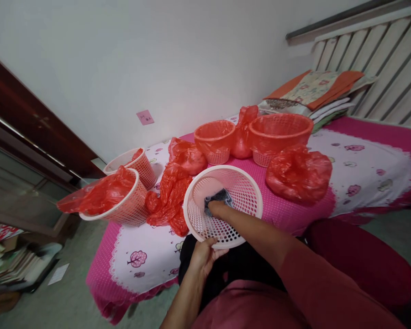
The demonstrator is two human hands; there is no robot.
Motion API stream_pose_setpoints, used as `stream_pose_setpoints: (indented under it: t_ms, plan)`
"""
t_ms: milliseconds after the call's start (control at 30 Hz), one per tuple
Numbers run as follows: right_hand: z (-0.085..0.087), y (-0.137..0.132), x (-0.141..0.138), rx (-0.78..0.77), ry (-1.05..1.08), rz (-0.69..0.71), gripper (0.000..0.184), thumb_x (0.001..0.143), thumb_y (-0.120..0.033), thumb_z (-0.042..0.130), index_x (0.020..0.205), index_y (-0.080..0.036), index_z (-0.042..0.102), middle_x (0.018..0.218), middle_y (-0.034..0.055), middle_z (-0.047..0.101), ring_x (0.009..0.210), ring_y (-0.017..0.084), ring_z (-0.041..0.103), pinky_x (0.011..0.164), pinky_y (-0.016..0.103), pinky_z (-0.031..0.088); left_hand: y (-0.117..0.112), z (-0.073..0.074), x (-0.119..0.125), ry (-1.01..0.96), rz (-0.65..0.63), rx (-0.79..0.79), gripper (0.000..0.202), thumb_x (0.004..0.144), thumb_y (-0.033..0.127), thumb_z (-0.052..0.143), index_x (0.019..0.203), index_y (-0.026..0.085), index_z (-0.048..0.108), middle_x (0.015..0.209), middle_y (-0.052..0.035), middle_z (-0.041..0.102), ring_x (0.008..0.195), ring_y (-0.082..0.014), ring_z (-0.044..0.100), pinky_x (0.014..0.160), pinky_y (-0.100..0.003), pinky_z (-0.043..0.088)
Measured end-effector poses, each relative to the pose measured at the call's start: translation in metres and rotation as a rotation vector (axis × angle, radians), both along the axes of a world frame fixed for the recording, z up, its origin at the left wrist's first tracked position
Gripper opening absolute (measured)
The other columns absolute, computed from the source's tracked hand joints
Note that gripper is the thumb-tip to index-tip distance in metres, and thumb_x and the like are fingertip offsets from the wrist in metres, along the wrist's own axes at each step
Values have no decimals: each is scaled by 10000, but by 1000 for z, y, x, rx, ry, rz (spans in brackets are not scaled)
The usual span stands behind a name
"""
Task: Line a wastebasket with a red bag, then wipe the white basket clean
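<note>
A pale pink perforated plastic wastebasket (250, 194) is tilted in front of me at the bed's near edge, its mouth toward me. My left hand (203, 257) grips its near rim, fingers closed on the edge. Deep inside, my right hand (216, 209) is closed on a dark grey-blue cloth (222, 196) pressed against the inner wall; the cloth hides most of the fingers. Crumpled red plastic bags (171, 196) lie just left of the basket, and a puffed red bag (298, 173) sits to its right.
Two pale baskets (132, 214) with red bags stand at left. Behind are two red-lined baskets (215, 132) (281, 125) with a tied red bag (243, 137) between them. Folded textiles (315, 91) are stacked by the radiator (373, 59). A dark red round stool (359, 260) stands at right.
</note>
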State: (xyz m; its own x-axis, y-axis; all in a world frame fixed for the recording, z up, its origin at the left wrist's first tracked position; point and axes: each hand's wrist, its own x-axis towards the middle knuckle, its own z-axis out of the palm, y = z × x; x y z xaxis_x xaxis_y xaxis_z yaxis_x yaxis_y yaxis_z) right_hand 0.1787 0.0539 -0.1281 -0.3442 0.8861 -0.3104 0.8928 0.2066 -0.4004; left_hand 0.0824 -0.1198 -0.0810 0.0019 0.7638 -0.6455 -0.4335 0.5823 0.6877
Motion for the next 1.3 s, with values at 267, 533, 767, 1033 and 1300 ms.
stream_pose_setpoints:
  t_ms: [267,533,767,1033,1300]
  plan:
    - [24,-20,18,-76,11,84,304,832,-192,795,1133,-153,808,1108,146,810,1073,317,754,949,378,556,2,-1,0,-5,-5,-8,343,826,-31,587,1154,63,620,972,-175,802,900,-285,814,808,-439,701]
    - [51,-70,45,-53,167,222,256,777,-44,638,935,-182,785,925,65,798,835,214,726,707,243,453,1,-9,-4,-9,-25,-8,329,796,-15,603,1110,77,635,932,-160,799,947,-303,813,847,-459,692]
    - [46,-107,68,-28,492,280,136,785,-83,583,745,-178,672,763,-9,665,747,150,604,667,225,389,1,-15,-6,-11,-54,-15,383,723,-22,628,1088,92,651,919,-145,794,912,-287,805,836,-441,690]
    - [42,-127,97,-295,833,186,93,663,-224,636,714,-172,692,654,-49,551,641,121,471,607,232,376,2,-12,-9,40,-82,10,312,727,63,661,1037,96,682,852,-132,789,903,-278,800,846,-397,672]
    - [33,-154,119,-642,1296,-228,227,598,-289,727,798,-181,738,745,30,750,701,191,703,685,277,559,7,-8,-13,26,-50,101,228,733,128,749,954,119,696,805,-100,784,782,-246,787,776,-354,650]
